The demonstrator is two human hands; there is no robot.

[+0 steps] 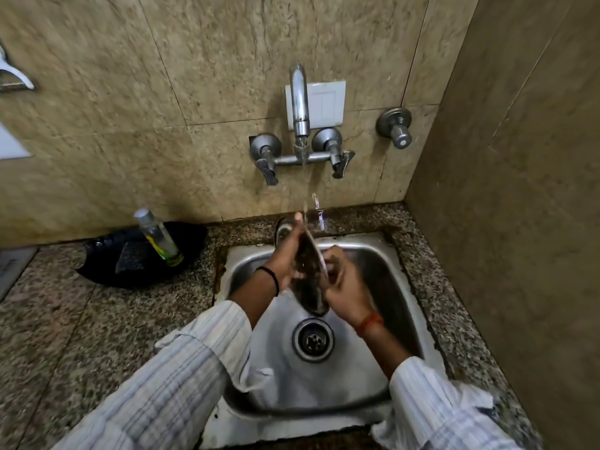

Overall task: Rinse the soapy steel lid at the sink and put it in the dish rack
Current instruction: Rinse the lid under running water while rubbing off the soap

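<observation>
The round steel lid (310,287) stands almost on edge over the steel sink (399,254), its shiny face reflecting dark. Water falls from the wall tap (299,99) onto the lid's upper rim. My left hand (287,251) lies flat against the lid's left face, fingers pointing up toward the stream. My right hand (344,284) grips the lid's right rim and lower edge. No dish rack is in view.
A black plate (107,271) with a sponge and a clear bottle (159,237) rests on the granite counter left of the sink. A second valve (394,126) sticks out of the wall at the right. The tiled side wall stands close on the right.
</observation>
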